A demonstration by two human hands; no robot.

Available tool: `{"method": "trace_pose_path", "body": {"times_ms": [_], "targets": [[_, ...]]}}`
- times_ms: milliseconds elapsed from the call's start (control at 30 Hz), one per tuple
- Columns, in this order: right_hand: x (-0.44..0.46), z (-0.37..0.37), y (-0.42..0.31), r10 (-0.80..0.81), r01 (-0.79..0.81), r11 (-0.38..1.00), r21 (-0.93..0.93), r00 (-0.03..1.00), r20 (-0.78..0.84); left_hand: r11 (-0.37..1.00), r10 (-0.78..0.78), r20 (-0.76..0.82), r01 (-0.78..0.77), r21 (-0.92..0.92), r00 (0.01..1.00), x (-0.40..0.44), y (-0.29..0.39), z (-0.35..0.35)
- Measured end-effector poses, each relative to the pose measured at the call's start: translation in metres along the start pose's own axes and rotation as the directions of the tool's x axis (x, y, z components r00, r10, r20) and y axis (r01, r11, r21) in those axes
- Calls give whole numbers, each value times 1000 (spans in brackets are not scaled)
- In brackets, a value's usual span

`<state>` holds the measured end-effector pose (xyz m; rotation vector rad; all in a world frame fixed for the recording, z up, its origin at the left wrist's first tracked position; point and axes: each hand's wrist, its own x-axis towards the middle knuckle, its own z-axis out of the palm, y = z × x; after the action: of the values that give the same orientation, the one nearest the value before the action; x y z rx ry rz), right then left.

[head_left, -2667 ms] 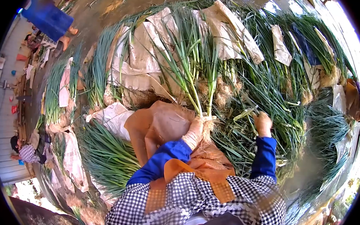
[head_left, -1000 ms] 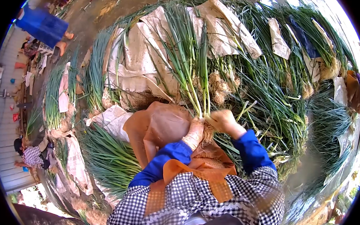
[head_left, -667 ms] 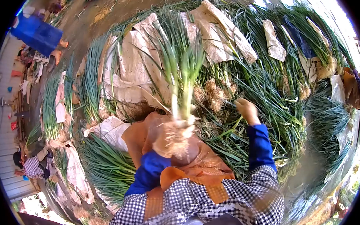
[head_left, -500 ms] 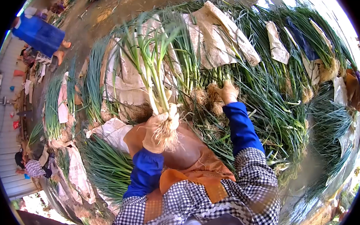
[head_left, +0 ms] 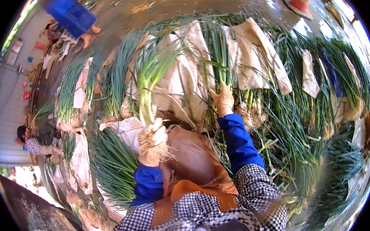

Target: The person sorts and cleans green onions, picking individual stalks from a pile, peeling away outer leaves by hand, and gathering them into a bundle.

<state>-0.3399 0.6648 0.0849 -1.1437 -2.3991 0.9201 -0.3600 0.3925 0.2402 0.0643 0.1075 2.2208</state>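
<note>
My left hand, in a pale glove, is closed around the root end of a bunch of green onions. The leaves point up and away from me, and stringy roots hang about the fingers. My right hand, also gloved, reaches forward onto the lower stalks of another clump of green onions in the pile. Its thumb is spread to the left of the fingers, whose tips are partly hidden among the stalks. Pale sacking lies over leaves between the hands.
A brown apron covers my lap. More green onions lie at my left, and a large heap at my right. A co-worker sits at far left. A person in a blue apron and a traffic cone are farther off.
The view has shifted, so the pile appears farther right and lower. My right hand has moved left across the pile to a neighbouring clump. My left hand still holds its bunch, now more upright.
</note>
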Motion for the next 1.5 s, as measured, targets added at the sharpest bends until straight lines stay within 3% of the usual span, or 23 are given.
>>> {"method": "trace_pose_path", "body": {"times_ms": [133, 200, 300, 367, 467, 533, 600, 700, 733, 767, 800, 867, 933, 1000, 1067, 1133, 1167, 1200, 1267, 1333, 1400, 1433, 1500], "targets": [[-1, 68, 10, 179, -185, 983, -12, 963, -200, 989, 126, 43, -129, 78, 991, -8, 30, -2], [8, 56, 12, 373, -394, 882, 258, 919, 130, 990, 113, -65, -107, 90, 991, -9, 29, -25], [15, -3, -7, 176, -487, 591, 643, 856, 487, 992, 45, -66, -36, 124, 997, -2, 22, -47], [27, -36, -1, -20, -371, 494, 786, 899, 437, 995, 39, -93, -30, 100, 995, 0, 13, -47], [36, -120, -14, -156, -231, 632, 740, 897, 414, 997, 27, -67, -22, 71, 997, 4, 11, -47], [26, -162, -9, -125, -339, 597, 727, 856, 501, 997, 16, -53, -12, 72, 998, 5, 8, -51], [34, -135, 54, -171, -167, 754, 635, 884, 435, 993, 29, -111, -16, 114, 993, 7, -7, -45], [24, -130, 116, -18, 13, 995, -104, 999, -48, 993, -85, -245, 103, 61, 966, 9, -28, -56], [13, -142, 129, -164, 84, 933, -349, 965, -205, 988, -97, -175, 117, 103, 980, 9, -35, -58], [1, -147, 123, -475, 213, 821, -530, 771, -425, 987, -135, -188, 149, 62, 973, 8, -40, -67], [-13, -152, 102, -303, 199, 936, -290, 877, -373, 982, -111, -243, 143, 121, 964, 7, -50, -58], [-39, -122, 80, -256, 203, 949, -243, 944, -210, 979, -111, -253, 149, 136, 961, 11, -68, -62], [-42, -85, 51, -10, 177, 812, -557, 957, 291, 969, -125, -263, 175, 176, 957, 13, -85, -73], [-33, -34, 69, 26, 206, 728, -654, 945, 326, 966, -197, -401, 247, 77, 895, 12, -94, -87], [-25, -29, 64, 59, 168, 838, -519, 918, 392, 966, -160, -348, 219, 138, 924, 10, -105, -80], [-31, -40, 76, -77, 99, 990, -103, 976, 206, 927, -119, -485, 271, 258, 866, 1, -112, -84], [-37, -57, 73, 17, -94, 974, 205, 937, 348, 932, -83, -550, 260, 252, 831, -2, -122, -86], [-53, -77, 68, 15, -366, 730, 577, 853, 522, 907, -90, -568, 302, 292, 818, -5, -128, -80], [-92, -125, 61, -82, -294, 782, 550, 827, 557, 897, -187, -665, 402, 185, 723, -12, -150, -66], [-127, -121, 69, -138, -360, 654, 666, 808, 573, 869, -461, -501, 486, -89, 733, -23, -173, -92], [-134, -103, 85, -192, -57, 882, 468, 863, 467, 831, -394, -668, 556, 34, 631, -26, -210, -109], [-137, -94, 93, -217, 82, 943, 322, 886, 411, 830, -233, -681, 506, 232, 694, -32, -214, -112], [-141, -92, 64, -144, 193, 957, -216, 964, 222, 703, -13, -702, 505, 500, 712, -34, -224, -176]]}}
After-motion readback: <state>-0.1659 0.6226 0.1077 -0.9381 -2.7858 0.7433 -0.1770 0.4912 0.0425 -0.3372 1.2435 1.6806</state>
